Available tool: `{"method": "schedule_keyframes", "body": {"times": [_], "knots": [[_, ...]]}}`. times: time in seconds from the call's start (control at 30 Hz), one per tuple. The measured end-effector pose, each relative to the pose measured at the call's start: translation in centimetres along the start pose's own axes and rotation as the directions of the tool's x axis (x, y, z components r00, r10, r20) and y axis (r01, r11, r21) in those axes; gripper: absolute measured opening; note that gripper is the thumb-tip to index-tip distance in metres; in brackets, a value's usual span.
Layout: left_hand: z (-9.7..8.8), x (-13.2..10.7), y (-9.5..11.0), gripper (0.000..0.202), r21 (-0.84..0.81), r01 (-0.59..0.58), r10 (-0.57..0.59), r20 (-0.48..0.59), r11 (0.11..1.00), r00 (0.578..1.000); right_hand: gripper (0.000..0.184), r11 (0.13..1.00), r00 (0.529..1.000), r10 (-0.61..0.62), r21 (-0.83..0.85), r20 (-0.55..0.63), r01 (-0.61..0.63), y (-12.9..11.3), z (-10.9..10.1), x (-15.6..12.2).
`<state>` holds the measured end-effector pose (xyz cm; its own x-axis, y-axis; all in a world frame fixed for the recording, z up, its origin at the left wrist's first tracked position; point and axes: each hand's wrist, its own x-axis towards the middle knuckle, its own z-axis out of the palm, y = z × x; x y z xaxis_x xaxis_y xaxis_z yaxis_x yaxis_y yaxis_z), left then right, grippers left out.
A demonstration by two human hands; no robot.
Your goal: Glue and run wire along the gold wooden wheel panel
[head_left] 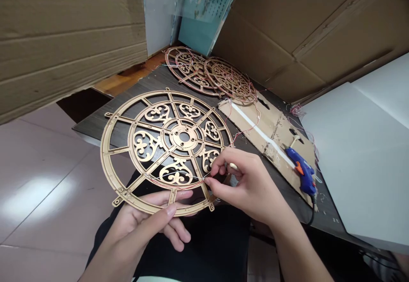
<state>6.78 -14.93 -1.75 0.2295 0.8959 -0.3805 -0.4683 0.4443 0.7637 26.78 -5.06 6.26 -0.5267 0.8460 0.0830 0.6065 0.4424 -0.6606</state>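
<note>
A laser-cut wooden wheel [166, 124] with a scrolled fretwork pattern and a round central hub is held up over my lap. My left hand [147, 224] is shut on its lower rim, with the thumb in front and the fingers behind. My right hand [246, 184] pinches a thin wire [194, 176] between thumb and forefinger, close to the wheel's lower right spokes. The wire runs along the fretwork, and fine red wire follows the lower ring. Behind the wheel, two similar wheels [191, 70] lie overlapping on the table, tangled with thin wires.
A dark wood-grain table [96, 122] holds a cardboard sheet with a white strip [268, 137] and a blue glue gun [303, 173] with its cord. A white board [361, 145] stands at right, large cardboard panels surround the table, and a tiled floor [47, 197] lies at left.
</note>
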Motion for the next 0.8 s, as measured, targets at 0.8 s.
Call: {"method": "schedule_keyframes", "body": {"times": [0.8], "knots": [[0.3,0.0,0.2,0.051,-0.003,-0.017,0.017,-0.037,1.000,0.999,0.025,0.865,0.930,-0.357,-0.346,0.089,0.365,0.7,-0.1,-2.3]]}}
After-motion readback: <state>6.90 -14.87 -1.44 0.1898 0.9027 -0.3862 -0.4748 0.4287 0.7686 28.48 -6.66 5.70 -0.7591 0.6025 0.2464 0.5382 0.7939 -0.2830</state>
